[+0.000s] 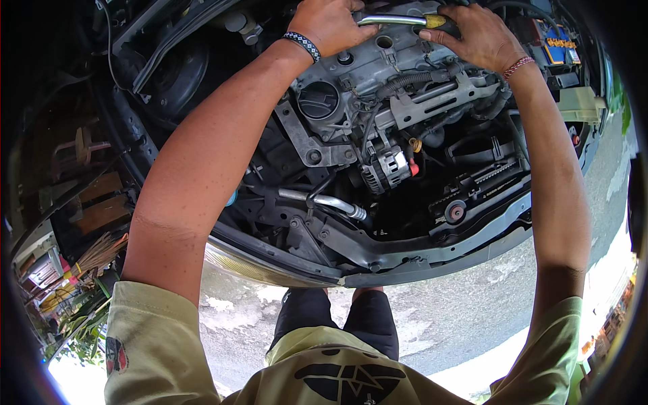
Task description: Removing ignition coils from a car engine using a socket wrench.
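Note:
A chrome-shafted hand tool point(395, 19) with a yellow-and-black grip, likely a ratchet wrench, spans my two hands above the car engine. My left hand point(326, 25) is closed around its head end, which the fingers hide. On the grip at the other end lies my right hand point(478, 38), thumb along the near side. Below the tool is the grey engine cover point(367, 71). It has an open round hole point(385, 42) and another holding a dark cylindrical part point(345, 57). The black oil filler cap point(318, 100) sits closer to me, below my left wrist.
An alternator point(387, 169) with a red terminal boot sits low at the engine's front. A metal pipe point(324, 198) runs behind the front crossmember point(405, 253). The battery point(559, 45) is at far right. A headlight point(253, 263) borders the near edge. A twig broom point(101, 253) stands left.

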Demonstrator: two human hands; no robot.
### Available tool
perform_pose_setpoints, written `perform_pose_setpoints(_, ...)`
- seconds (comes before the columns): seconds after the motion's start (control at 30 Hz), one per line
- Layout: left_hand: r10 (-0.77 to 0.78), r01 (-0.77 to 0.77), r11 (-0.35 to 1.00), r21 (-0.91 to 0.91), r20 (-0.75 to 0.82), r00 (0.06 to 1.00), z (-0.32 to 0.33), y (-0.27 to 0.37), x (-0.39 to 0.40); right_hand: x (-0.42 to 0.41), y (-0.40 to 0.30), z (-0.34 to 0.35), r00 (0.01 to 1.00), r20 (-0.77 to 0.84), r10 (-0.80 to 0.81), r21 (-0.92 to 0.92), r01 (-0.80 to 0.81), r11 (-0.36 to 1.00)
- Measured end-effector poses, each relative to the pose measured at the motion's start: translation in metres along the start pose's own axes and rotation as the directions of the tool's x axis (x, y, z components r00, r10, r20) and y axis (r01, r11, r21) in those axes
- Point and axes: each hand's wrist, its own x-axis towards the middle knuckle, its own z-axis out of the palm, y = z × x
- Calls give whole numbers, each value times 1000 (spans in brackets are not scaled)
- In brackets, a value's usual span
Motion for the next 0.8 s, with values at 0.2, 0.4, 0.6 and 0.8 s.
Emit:
perform_pose_setpoints(0.2,34,-32,999,-27,62,997,-2,-1,3,-5,-3,17,995,-52,90,-15,-91,996)
perform_pose_setpoints(0.4,34,-29,997,-72,72,997,-10,3,7,-5,9,31,985,-156,78,-82,-92,992)
perform_pose_setpoints(0.6,101,-99,994,-52,20,995,-4,-3,2,-8,2,28,983,-172,55,-84,-70,994)
perform_pose_setpoints(0.8,105,-101,994,-46,78,991,-6,-3,4,-13,-4,27,981,-169,98,-71,-112,991)
